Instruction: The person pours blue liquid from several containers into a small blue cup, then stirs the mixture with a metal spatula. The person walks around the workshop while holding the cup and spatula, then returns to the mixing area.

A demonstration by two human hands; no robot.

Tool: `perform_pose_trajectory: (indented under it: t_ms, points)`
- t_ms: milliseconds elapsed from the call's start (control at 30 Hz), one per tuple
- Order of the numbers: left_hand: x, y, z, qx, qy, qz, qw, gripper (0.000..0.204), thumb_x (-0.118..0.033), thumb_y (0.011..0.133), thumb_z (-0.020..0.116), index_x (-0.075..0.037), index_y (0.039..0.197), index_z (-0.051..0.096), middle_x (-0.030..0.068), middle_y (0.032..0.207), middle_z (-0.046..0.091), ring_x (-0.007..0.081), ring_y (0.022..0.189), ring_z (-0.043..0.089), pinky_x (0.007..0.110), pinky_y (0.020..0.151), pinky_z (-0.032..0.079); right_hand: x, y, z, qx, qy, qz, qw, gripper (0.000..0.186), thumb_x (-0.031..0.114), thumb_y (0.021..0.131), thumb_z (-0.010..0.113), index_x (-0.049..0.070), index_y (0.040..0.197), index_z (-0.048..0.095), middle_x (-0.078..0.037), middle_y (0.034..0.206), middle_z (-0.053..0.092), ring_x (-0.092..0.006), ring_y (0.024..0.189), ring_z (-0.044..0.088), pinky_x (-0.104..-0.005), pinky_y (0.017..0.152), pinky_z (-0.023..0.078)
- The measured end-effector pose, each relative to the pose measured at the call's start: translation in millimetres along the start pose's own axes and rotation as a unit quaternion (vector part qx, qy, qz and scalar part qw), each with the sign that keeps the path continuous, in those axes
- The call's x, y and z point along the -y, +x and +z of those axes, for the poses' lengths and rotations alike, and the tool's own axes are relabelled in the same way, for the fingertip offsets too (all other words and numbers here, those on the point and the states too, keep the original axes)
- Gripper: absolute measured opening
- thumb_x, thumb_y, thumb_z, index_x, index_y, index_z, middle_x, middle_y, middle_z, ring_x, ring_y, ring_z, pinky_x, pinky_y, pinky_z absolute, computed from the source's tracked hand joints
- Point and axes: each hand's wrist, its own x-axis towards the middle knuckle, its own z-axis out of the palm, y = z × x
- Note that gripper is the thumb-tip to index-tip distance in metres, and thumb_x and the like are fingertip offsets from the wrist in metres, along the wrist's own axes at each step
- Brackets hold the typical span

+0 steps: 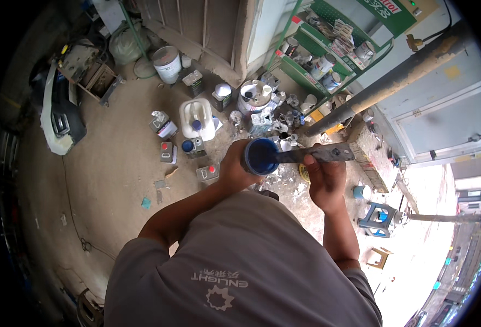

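Observation:
My left hand [236,164] is closed around the side of a round cup [262,157] with dark blue paint inside. My right hand [328,181] grips a flat, paint-stained stirring stick [336,152], its thumb pressed along the near edge. The stick lies almost level across the cup's right rim, with its left end over or in the paint; whether the tip touches the liquid I cannot tell. Both hands are held in front of my chest, above the floor. The fingers under the cup are mostly hidden.
On the floor ahead stand a white cut-open jug [188,131], metal cans [168,152] and a large paint bucket [167,62]. A green shelf [300,71] with tins is at the far right, behind a slanting pole [382,82]. A blue-grey stool [376,220] stands right.

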Motion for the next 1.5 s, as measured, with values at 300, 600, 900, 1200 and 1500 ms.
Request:
perform_pose_trajectory:
  t_ms: [300,600,900,1200,1500]
  points:
    - [2.1,-5.8,-5.9,0.009,-0.009,0.022,1.0,0.088,-0.016,0.066,0.101,-0.004,0.138,0.052,0.0156,0.125,0.068,0.0282,0.115,0.07,0.041,0.098,0.057,21.5,-7.6,5.9,0.002,0.002,0.105,0.994,0.009,0.002,0.098,0.069,0.001,0.107,0.072,-0.014,0.091,0.068,-0.0303,0.082,0.065,-0.0378,0.073,0.05]
    - [-17.2,4.2,10.9,0.004,-0.022,0.0,1.0,0.089,-0.013,0.064,0.1,-0.003,0.138,0.052,0.0163,0.127,0.068,0.0288,0.115,0.07,0.041,0.098,0.057,13.8,-4.9,-17.8,-0.003,0.035,0.138,0.99,0.01,-0.002,0.096,0.069,0.0,0.106,0.071,-0.016,0.097,0.071,-0.0339,0.086,0.066,-0.039,0.077,0.052]
    - [-16.1,8.1,31.8,0.02,-0.063,-0.018,0.998,0.092,-0.011,0.063,0.1,-0.003,0.14,0.05,0.0159,0.13,0.066,0.0281,0.118,0.068,0.041,0.101,0.055,9.7,-4.1,-29.0,0.014,-0.015,0.03,0.999,0.009,0.009,0.101,0.07,0.0,0.103,0.07,-0.008,0.089,0.066,-0.0204,0.082,0.06,-0.0322,0.073,0.047]
    - [-19.4,11.3,41.7,0.022,-0.067,-0.021,0.997,0.092,-0.011,0.064,0.099,-0.003,0.141,0.049,0.0157,0.129,0.066,0.0283,0.118,0.068,0.041,0.1,0.055,-0.4,3.4,-38.8,0.047,-0.011,0.028,0.998,0.005,0.002,0.098,0.071,0.0,0.102,0.072,-0.015,0.085,0.07,-0.0262,0.072,0.064,-0.033,0.066,0.05]
    - [-15.1,8.7,48.5,0.006,-0.071,-0.013,0.997,0.091,-0.004,0.057,0.097,-0.005,0.137,0.054,0.015,0.127,0.063,0.0305,0.118,0.068,0.042,0.1,0.055,-12.0,-1.3,-45.0,0.066,-0.041,0.03,0.997,0.004,0.0,0.098,0.071,-0.003,0.099,0.072,-0.013,0.088,0.072,-0.0252,0.071,0.067,-0.0337,0.067,0.052]
